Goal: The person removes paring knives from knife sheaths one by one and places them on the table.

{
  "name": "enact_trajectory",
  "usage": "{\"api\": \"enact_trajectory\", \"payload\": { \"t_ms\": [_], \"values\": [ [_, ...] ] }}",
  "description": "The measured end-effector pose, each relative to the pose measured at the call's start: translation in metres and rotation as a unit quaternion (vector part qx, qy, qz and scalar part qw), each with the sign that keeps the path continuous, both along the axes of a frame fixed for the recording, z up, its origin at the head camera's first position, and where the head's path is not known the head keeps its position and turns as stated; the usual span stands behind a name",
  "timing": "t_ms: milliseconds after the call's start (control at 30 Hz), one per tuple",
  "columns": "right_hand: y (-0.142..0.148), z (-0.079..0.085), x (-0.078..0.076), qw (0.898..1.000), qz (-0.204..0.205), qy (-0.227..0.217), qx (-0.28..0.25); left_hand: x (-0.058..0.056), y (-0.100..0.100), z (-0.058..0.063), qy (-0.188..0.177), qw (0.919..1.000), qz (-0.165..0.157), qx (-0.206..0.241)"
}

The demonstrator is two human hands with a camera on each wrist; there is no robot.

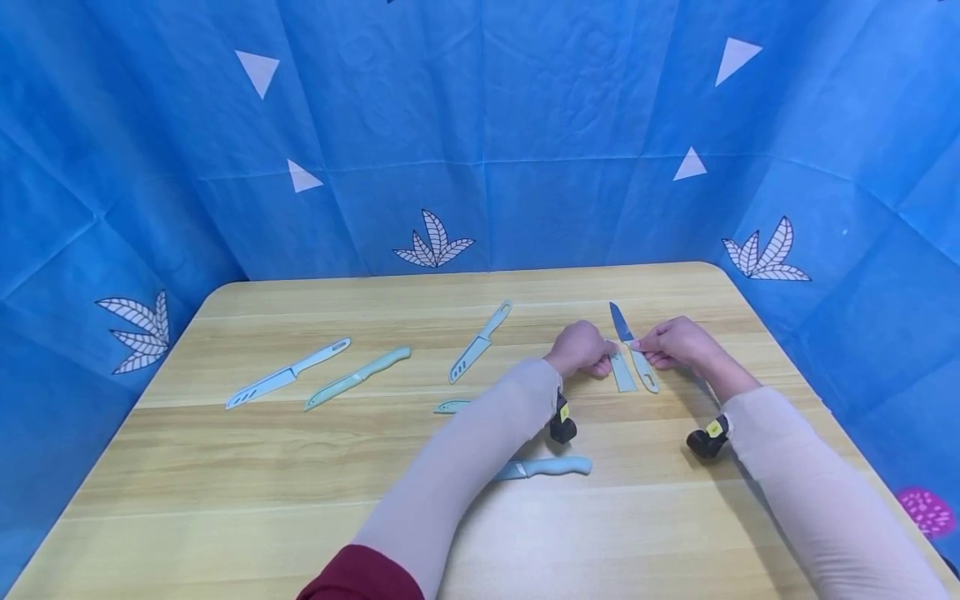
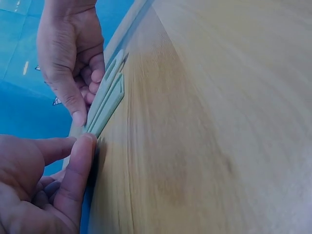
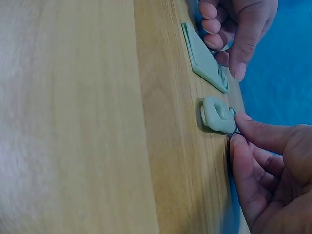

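Fingertips of my left hand [image 1: 581, 348] pinch the far end of a pale green knife sheath [image 1: 622, 375], which lies flat on the table. Just to its right is an unsheathed knife [image 1: 644, 372], its dark blade [image 1: 621, 322] pointing away from me. My right hand [image 1: 678, 343] pinches this knife between thumb and fingers where handle and blade meet. The right wrist view shows the handle's looped end [image 3: 219, 115] close beside the sheath [image 3: 207, 63]. In the left wrist view, handle and sheath lie nearly side by side between the two hands.
Sheathed knives lie on the wooden table [image 1: 225, 483]: a light blue one [image 1: 288, 373], a green one [image 1: 358, 378] and another [image 1: 480, 342] farther back. My left forearm partly covers a blue-handled knife [image 1: 555, 466] and a green piece [image 1: 450, 407]. Blue cloth [image 1: 487, 125] surrounds the table.
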State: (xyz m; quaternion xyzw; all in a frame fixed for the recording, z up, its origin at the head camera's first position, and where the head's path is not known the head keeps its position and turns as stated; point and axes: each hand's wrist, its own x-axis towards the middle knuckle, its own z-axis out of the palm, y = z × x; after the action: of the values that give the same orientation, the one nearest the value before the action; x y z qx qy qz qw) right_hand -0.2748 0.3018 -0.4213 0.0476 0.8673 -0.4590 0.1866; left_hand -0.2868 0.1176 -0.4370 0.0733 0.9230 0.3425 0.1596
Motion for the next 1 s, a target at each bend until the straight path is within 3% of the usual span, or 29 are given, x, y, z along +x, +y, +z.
{"api": "enact_trajectory", "payload": {
  "t_ms": [167, 267, 500, 667, 1000],
  "values": [
    [0.000, 0.002, 0.001, 1.000, 0.005, 0.005, -0.001, 0.001, -0.004, 0.004, -0.067, 0.9935, 0.013, 0.091],
    [0.000, 0.003, 0.002, 1.000, 0.007, 0.004, -0.002, 0.003, -0.008, 0.005, -0.084, 0.9871, 0.016, 0.135],
    [0.004, 0.005, 0.004, 1.000, 0.019, 0.000, -0.007, 0.009, -0.019, 0.008, -0.063, 0.9823, -0.001, 0.176],
    [0.006, 0.005, 0.004, 1.000, 0.025, -0.003, -0.006, 0.012, -0.028, 0.012, -0.067, 0.9772, -0.004, 0.201],
    [0.007, 0.004, 0.007, 0.999, 0.034, 0.009, 0.022, 0.017, -0.052, 0.022, -0.053, 0.9765, -0.026, 0.207]
  ]
}}
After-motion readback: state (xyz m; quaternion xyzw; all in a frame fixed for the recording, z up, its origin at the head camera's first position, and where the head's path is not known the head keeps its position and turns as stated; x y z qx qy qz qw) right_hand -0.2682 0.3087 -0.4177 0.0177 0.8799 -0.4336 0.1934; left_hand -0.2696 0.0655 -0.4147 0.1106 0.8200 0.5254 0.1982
